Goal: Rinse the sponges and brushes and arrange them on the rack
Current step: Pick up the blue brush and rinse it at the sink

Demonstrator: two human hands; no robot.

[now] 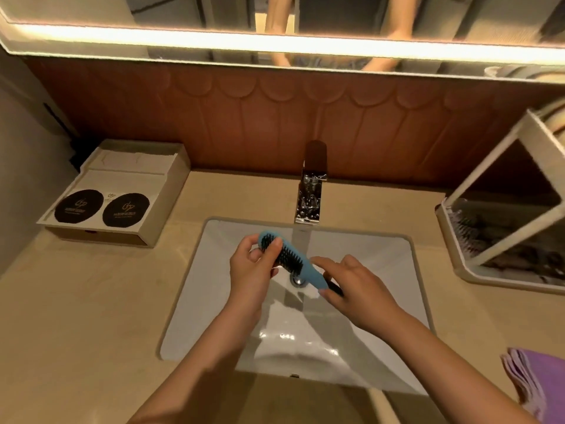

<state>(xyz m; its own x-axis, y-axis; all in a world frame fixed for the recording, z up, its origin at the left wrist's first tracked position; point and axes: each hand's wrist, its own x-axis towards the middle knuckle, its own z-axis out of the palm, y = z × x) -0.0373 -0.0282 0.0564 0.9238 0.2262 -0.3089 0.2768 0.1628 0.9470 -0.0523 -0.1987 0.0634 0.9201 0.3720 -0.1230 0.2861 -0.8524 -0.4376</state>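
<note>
Over the white sink (382,261) I hold a blue brush with black bristles (293,260), bristles facing up. My left hand (252,267) grips its rounded head end, thumb across the bristles. My right hand (354,286) grips the dark handle end, with its forefinger stretched along the blue body. Water runs from the chrome tap (310,191) just behind the brush. At the right stands a white rack (501,237) with dark brushes lying in its tray.
A beige box (122,194) with two black round pads sits on the counter at the left. Folded purple cloths (538,384) lie at the counter's right front edge. A lit mirror runs along the top above a brown backsplash.
</note>
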